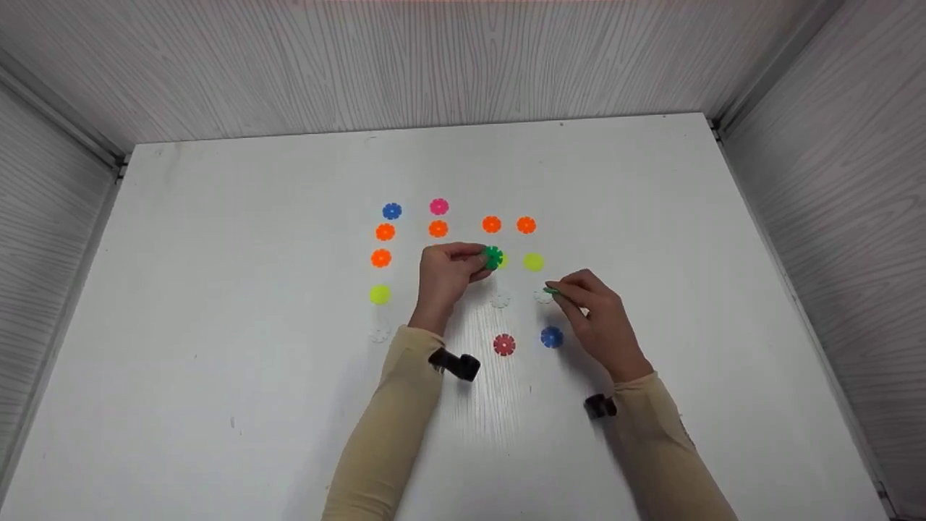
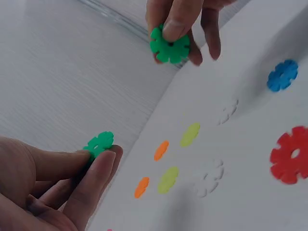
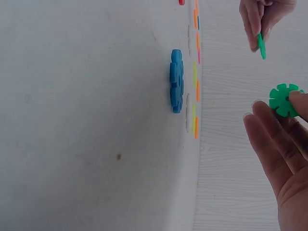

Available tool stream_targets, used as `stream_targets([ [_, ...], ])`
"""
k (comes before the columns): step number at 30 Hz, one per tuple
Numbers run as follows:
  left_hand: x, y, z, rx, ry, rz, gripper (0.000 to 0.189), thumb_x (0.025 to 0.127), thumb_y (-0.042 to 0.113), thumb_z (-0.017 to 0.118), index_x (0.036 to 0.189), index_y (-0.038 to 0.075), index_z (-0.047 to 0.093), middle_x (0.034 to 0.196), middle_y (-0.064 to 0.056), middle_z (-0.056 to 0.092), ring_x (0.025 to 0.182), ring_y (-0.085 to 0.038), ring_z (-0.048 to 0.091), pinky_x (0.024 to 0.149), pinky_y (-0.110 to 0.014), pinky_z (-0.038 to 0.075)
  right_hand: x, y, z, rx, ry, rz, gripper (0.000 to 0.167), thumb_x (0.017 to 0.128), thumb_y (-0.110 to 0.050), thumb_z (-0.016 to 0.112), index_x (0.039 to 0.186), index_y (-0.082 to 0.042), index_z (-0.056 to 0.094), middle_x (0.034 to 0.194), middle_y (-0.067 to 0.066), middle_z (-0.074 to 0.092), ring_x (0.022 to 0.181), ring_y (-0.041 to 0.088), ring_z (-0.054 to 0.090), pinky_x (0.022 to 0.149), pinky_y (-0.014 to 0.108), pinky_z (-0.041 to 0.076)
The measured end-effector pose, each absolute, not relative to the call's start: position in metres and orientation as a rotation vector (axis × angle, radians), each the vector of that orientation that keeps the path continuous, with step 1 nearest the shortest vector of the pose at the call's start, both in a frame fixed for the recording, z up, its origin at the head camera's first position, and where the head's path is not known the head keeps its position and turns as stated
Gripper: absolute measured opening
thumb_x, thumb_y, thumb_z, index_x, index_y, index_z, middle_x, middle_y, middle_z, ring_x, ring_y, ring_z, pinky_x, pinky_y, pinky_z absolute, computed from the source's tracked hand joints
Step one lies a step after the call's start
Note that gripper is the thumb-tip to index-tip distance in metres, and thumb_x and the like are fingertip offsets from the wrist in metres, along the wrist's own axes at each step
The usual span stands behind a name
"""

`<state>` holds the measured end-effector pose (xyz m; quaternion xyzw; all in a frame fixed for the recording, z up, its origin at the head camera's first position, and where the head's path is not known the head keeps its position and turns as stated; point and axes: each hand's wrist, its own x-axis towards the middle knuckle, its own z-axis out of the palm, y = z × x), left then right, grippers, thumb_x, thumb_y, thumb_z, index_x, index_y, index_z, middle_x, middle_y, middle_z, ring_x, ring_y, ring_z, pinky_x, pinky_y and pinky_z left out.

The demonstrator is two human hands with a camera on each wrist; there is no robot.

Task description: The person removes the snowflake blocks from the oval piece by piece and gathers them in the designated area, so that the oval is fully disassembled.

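Note:
My left hand [image 1: 447, 276] pinches a green notched disc [image 1: 493, 257] between thumb and fingers, raised above the table; in the head view it partly covers a yellow disc [image 1: 505, 260]. A second green notched disc [image 3: 285, 100] is pinched by my right hand [image 1: 597, 311], which in the head view appears over a clear disc [image 1: 541, 297]. The two green discs are apart. Below the hands lie a red disc [image 1: 504, 345] and a blue disc [image 1: 551, 337]. Another clear disc [image 1: 500, 299] lies between the hands.
Flat discs lie in rough columns on the white table [image 1: 239, 289]. At the left are a blue disc [image 1: 391, 211], orange discs [image 1: 385, 232], a yellow disc [image 1: 380, 294] and a clear one [image 1: 380, 333]. A pink disc [image 1: 439, 207] lies farther back. Wood-grain panels [image 1: 434, 65] enclose the table.

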<state>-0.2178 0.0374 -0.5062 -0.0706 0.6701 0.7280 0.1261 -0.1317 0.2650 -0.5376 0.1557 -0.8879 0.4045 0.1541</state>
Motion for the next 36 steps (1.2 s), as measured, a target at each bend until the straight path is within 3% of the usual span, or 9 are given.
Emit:
stream_targets([
  [9,-0.284,0.053,-0.511,-0.327,2.096,2.117,0.012,0.087,-0.003,0.071,0.098,-0.006,0.072,0.097,-0.016,0.068,0.083,-0.022,0.070,0.070,-0.024,0.058,-0.128,0.267,-0.538,0.118,-2.599,1.375,0.018,0.092,-0.006,0.070,0.110,-0.008,0.073,0.092,-0.004,0.066,0.085,0.012,0.064,0.077,0.029,0.056],
  [15,-0.312,0.056,-0.517,-0.517,2.183,2.083,0.009,0.089,0.000,0.069,0.097,-0.003,0.073,0.098,-0.012,0.067,0.082,-0.020,0.068,0.071,-0.022,0.057,-0.126,0.265,-0.540,0.075,-2.570,1.462,0.019,0.093,-0.005,0.068,0.111,-0.006,0.073,0.092,0.000,0.067,0.084,0.015,0.066,0.077,0.026,0.056],
  [22,-0.325,0.060,-0.525,-0.612,2.275,1.910,0.012,0.090,0.003,0.065,0.098,0.003,0.073,0.098,-0.007,0.067,0.090,-0.019,0.062,0.078,-0.024,0.054,-0.123,0.267,-0.541,0.053,-2.587,1.436,0.020,0.093,-0.002,0.067,0.112,-0.004,0.073,0.089,0.000,0.066,0.083,0.015,0.063,0.074,0.024,0.054],
  [33,-0.334,0.070,-0.524,-0.559,2.261,1.846,0.020,0.091,0.004,0.063,0.111,0.000,0.066,0.108,-0.008,0.061,0.093,-0.023,0.057,0.076,-0.027,0.054,-0.122,0.270,-0.541,0.005,-2.642,1.433,0.022,0.093,-0.002,0.066,0.113,-0.006,0.073,0.095,0.000,0.067,0.086,0.013,0.062,0.079,0.028,0.055],
  [36,-0.334,0.072,-0.524,-0.533,2.259,1.827,0.018,0.091,0.004,0.063,0.108,0.000,0.066,0.101,-0.007,0.060,0.086,-0.022,0.056,0.071,-0.026,0.053,-0.122,0.271,-0.543,-0.002,-2.647,1.428,0.021,0.093,-0.002,0.065,0.113,-0.006,0.073,0.095,0.000,0.067,0.086,0.013,0.062,0.080,0.030,0.055],
])
